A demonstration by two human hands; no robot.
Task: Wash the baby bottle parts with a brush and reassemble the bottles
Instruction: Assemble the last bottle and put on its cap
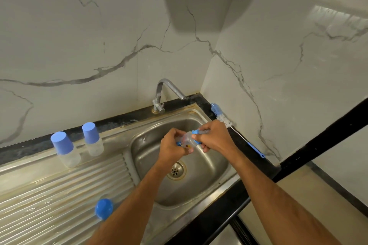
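So from the head cam: both hands are over the sink (211, 167), right above the basin. The left hand (172, 145) has its fingers curled round a small clear bottle (188, 141) lying roughly on its side, base end in the palm. The right hand (216, 137) grips the other end, fingers wrapped round the blue collar (196, 137) and teat part at the bottle's neck. So both sets of fingers are closed on the same bottle, one at each end. Can't tell if the collar is fully screwed on or not, the fingers cover most of it.

The brush (231, 125) isn't in anyone's hand. It lies on the black bench edge to the right of the sink, against the wall, blue and white bristles toward the back corner and the thin blue handle pointing toward the camera.

On the drainboard (59, 195) to the left, two more bottles stand upright with blue caps on: one (66, 149) nearer the camera, the other (93, 139) just beside it, closer to the basin. A loose blue cap (104, 208) sits lower down on the ridges, partly hidden behind the left forearm.

Tap (165, 93) is at the back, spout over the basin; no water visible from it.
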